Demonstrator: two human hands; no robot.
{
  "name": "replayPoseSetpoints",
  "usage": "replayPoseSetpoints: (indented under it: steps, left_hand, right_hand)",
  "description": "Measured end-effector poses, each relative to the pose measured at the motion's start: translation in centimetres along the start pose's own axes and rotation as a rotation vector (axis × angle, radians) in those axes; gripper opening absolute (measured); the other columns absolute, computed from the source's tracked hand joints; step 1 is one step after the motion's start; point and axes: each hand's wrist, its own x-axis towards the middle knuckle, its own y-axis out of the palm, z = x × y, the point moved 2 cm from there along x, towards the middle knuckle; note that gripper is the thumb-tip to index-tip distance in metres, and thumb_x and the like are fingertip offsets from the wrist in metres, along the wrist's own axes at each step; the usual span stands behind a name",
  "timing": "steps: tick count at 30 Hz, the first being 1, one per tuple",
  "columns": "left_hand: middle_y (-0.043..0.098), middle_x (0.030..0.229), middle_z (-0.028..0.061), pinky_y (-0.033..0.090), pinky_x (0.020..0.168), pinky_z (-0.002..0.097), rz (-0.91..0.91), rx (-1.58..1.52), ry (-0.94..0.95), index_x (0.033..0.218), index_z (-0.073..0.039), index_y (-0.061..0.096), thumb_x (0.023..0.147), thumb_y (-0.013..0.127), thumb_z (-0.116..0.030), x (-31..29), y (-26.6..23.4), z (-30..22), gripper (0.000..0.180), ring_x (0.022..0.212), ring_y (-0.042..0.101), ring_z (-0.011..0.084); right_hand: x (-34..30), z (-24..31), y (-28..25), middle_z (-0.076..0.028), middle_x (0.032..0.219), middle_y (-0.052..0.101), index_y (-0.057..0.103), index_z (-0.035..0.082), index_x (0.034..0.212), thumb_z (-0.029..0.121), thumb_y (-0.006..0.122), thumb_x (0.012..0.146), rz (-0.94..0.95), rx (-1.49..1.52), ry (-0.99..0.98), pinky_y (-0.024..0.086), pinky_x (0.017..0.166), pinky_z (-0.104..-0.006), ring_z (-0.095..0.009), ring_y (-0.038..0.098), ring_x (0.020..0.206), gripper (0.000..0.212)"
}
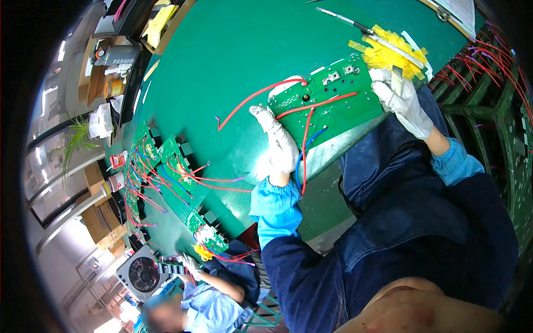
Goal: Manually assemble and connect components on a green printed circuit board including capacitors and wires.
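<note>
The left hand (283,147) pinches the green board (338,114) just beside the right hand (405,105), whose grip I can't tell, and it could slip if a red wire (306,139) snags the left sleeve (275,208).

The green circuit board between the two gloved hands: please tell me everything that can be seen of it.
The circuit board is a roughly rectangular green panel with small pale spots. Two silvery metal parts sit near its far edge. Three red wires and one blue wire show at its face, some trailing beyond it. It is held slanted by the table's near edge. The gloved left hand grips its left end; the right hand is at its right edge, contact hard to tell.
</note>
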Motion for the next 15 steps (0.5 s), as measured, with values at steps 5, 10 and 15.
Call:
replayPoseSetpoints:
  steps: [5, 10, 15]
  left_hand:
    - [0.019, 0.156, 0.0187, 0.003, 0.121, 0.0425, -0.028, -0.017, -0.013, 0.151, 0.003, 0.014, 0.107, 0.019, -0.030, -0.1, 0.0, -0.3, 0.055, 0.144, 0.017, 0.0289]
    - [0.021, 0.155, 0.0189, 0.003, 0.121, 0.0425, -0.053, -0.018, -0.019, 0.150, 0.003, 0.014, 0.107, 0.019, -0.031, 0.0, 0.0, -0.2, 0.055, 0.144, 0.018, 0.0289]
    - [0.023, 0.155, 0.0190, 0.004, 0.121, 0.0426, -0.090, -0.050, -0.031, 0.150, 0.003, 0.015, 0.107, 0.019, -0.031, 0.2, 0.7, -0.1, 0.055, 0.143, 0.019, 0.0289]
  right_hand:
    - [-0.1, 0.3, -0.1, -0.007, 0.093, 0.060, 0.060, 0.001, 0.116, 0.011, 0.061, 0.092, 0.076, 0.362, 0.529, 0.046, 0.062, -0.0258, -0.012, 0.056, 0.070, 0.025]
    - [-0.6, 0.3, 0.3, -0.007, 0.089, 0.060, 0.061, -0.001, 0.113, 0.017, 0.060, 0.093, 0.080, 0.618, 0.897, 0.046, 0.063, -0.0255, -0.010, 0.054, 0.070, 0.027]
    - [-0.3, 0.2, 0.4, -0.013, 0.101, 0.063, 0.060, -0.002, 0.113, 0.012, 0.060, 0.093, 0.099, 0.536, 0.817, 0.049, 0.068, -0.0273, -0.017, 0.061, 0.079, 0.024]
